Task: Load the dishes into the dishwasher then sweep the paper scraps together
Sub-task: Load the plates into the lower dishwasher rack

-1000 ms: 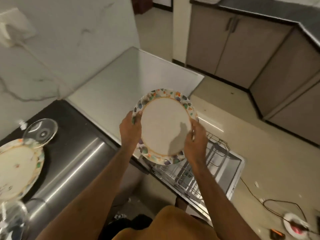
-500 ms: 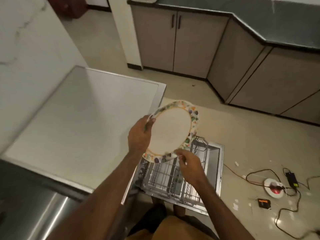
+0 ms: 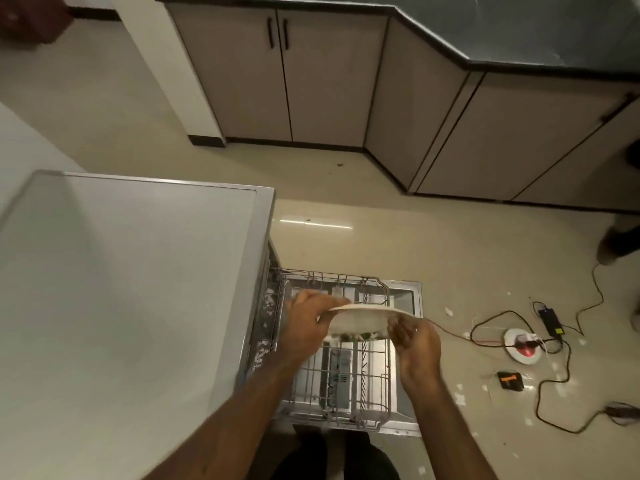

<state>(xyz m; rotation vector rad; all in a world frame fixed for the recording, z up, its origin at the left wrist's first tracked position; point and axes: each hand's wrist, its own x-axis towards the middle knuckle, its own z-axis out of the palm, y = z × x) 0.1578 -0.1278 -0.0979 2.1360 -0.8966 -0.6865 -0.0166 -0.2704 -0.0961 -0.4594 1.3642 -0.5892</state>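
Observation:
A white plate (image 3: 360, 322) with a coloured patterned rim is tipped nearly edge-on above the wire dishwasher rack (image 3: 341, 386). My left hand (image 3: 310, 323) grips its left edge and my right hand (image 3: 415, 348) holds its right edge. The rack is pulled out over the open dishwasher door (image 3: 408, 296) and looks empty. Small white paper scraps (image 3: 459, 396) lie scattered on the floor to the right.
The grey dishwasher top (image 3: 131, 289) fills the left. Black and orange cables (image 3: 554, 375), a round white socket (image 3: 523, 346) and a small black-and-orange device (image 3: 509, 381) lie on the floor at right. Beige cabinets (image 3: 311, 81) line the back. A person's foot (image 3: 620, 242) is at far right.
The plate came down from chest height and tilted from face-up to nearly edge-on over the rack. My view swung right, away from the counter with the other dishes.

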